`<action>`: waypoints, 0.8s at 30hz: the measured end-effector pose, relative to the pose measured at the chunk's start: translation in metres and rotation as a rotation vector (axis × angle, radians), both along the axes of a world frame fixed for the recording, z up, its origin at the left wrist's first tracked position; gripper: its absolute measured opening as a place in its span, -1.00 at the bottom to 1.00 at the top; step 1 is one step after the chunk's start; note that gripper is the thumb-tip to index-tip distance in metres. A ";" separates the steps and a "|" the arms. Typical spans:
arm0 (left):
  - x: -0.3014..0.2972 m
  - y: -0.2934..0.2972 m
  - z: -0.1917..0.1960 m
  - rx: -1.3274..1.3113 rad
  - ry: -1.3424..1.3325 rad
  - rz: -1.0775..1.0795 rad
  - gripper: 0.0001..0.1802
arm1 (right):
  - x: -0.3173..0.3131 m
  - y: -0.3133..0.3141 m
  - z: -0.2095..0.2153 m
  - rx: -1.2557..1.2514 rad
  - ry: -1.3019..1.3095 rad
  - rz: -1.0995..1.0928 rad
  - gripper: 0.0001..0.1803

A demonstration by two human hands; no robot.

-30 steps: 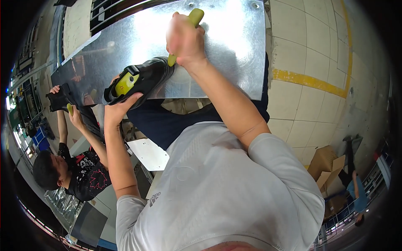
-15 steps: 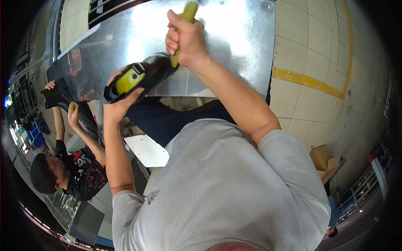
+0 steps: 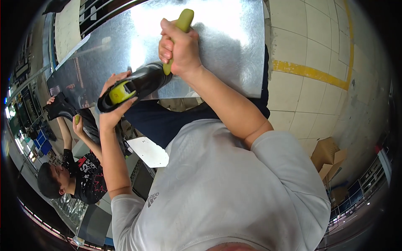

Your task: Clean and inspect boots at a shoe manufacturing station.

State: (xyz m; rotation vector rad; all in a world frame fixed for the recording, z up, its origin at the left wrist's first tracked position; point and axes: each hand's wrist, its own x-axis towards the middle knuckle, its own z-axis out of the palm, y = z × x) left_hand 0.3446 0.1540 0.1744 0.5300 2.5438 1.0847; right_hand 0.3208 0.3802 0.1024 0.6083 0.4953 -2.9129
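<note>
At the near edge of the steel table [image 3: 234, 62] I've got the black shoe [image 3: 151, 81] – left hand [image 3: 114, 116] wrapped round its heel end, right hand [image 3: 181, 49] fisted on a yellow-green tool [image 3: 185, 19], lower tip at the toe, can't tell if touching. Bare metal from right hand to right edge. Left end's tight – co-worker [image 3: 86, 173] there with a black boot [image 3: 62, 108]. Cardboard box [image 3: 324, 155] well apart, on the right.

Centre brightly lit. White glare across flat silver sheet-metal tabletop [image 3: 226, 62]; small highlights on glossy black leather shoe [image 3: 148, 81]. Fisheye bows long yellow floor stripe [image 3: 310, 74]; corners black, far-left detail indistinct.
</note>
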 end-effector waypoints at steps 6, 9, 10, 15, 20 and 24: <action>0.001 0.001 -0.001 0.029 0.215 -0.197 -0.49 | -0.005 0.009 -0.009 0.059 0.099 0.074 -0.68; 0.022 -0.013 -0.009 -0.069 0.361 -0.149 -0.64 | -0.001 0.009 0.001 0.051 0.097 0.065 -0.66; 0.020 -0.005 -0.004 -0.086 0.370 -0.137 -0.66 | -0.002 0.011 0.001 0.048 0.100 0.075 -0.65; 0.020 0.003 0.009 -0.293 0.329 -0.070 -0.60 | -0.008 0.006 -0.010 0.057 0.048 0.070 -0.64; 0.022 0.016 0.011 -0.297 0.212 0.148 -0.51 | -0.015 0.005 -0.010 0.093 0.079 0.033 -0.66; 0.021 0.001 0.007 -0.242 0.173 0.106 -0.48 | -0.011 -0.006 -0.005 0.130 0.085 0.037 -0.67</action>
